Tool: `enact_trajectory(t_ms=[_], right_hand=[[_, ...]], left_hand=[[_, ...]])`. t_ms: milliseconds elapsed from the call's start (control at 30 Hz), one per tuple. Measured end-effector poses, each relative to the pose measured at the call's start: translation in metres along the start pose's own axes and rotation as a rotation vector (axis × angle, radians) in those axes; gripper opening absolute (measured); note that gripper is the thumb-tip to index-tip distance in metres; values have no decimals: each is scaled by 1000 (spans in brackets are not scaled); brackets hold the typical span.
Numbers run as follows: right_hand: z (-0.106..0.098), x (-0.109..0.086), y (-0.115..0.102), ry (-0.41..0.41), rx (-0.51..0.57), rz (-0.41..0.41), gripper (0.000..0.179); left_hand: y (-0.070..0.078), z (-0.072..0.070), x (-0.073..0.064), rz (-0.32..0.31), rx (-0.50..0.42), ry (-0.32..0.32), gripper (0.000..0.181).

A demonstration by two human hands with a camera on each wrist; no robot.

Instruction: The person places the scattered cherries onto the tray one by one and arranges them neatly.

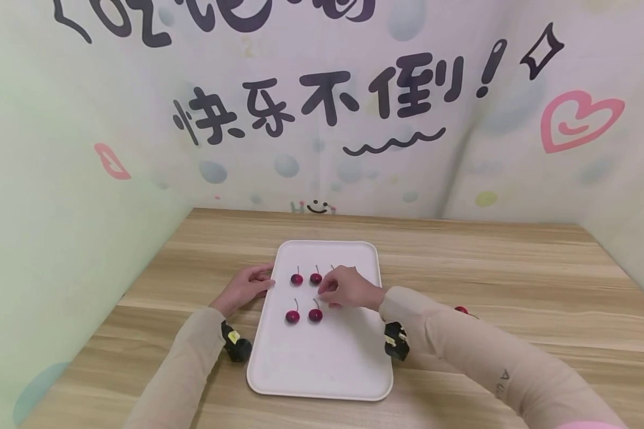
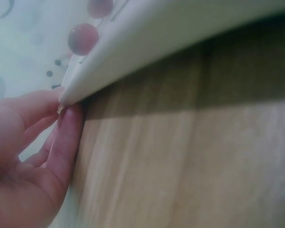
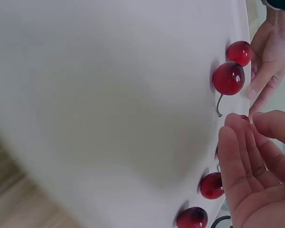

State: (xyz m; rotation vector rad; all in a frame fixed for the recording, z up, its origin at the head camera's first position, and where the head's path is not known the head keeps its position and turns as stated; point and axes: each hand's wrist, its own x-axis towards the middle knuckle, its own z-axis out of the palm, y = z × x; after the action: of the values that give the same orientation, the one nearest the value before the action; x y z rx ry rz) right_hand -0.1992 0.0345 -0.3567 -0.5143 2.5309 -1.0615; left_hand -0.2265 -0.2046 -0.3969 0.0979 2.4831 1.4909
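A white rectangular tray (image 1: 322, 369) lies on the wooden table, with several dark red cherries on it in two rows. My left hand (image 1: 245, 290) grips the tray's left rim between thumb and fingers, as the left wrist view shows. My right hand (image 1: 350, 288) hovers over the tray, just above the stem of a front-row cherry (image 1: 315, 316). In the right wrist view its fingers are fairly straight, and that cherry's stem (image 3: 219, 105) stands apart from them. Left of it sits another cherry (image 1: 292, 317). Behind are two cherries (image 1: 297, 279); further stems show past my right hand, their fruit hidden.
Another cherry (image 1: 461, 310) lies on the table (image 1: 542, 280) right of the tray, partly hidden by my right sleeve. A white printed backdrop (image 1: 322, 173) stands along the table's far edge. A black wrist camera (image 1: 396, 341) under my right sleeve overlaps the tray's right rim.
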Motion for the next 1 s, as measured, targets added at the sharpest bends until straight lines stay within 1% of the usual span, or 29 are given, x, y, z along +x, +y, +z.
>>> enact_trajectory(t_ms=[133,200,333,533,633,767,1000], right_hand=[[-9,-16,9,7,-17,-41,8],[-14,-24,14,16,-7,-48,8],[-27,-38,26,38,8,-42,10],[-46,-56,41,62,-10,-39,12],[-57,-65,47,64,9,-57,14],[-72,-77,54,66,22,-114,16],[-94,-94,76,72,60,-132,22]], left_hand=[[1,2,0,0,-2,-1,44],[1,2,1,0,0,-2,45],[1,2,1,-5,4,-1,45],[0,0,0,-3,2,1,46],[-1,-1,-1,7,-3,-3,46],[-3,-1,0,12,-7,-1,46],[-3,0,2,16,9,1,45]])
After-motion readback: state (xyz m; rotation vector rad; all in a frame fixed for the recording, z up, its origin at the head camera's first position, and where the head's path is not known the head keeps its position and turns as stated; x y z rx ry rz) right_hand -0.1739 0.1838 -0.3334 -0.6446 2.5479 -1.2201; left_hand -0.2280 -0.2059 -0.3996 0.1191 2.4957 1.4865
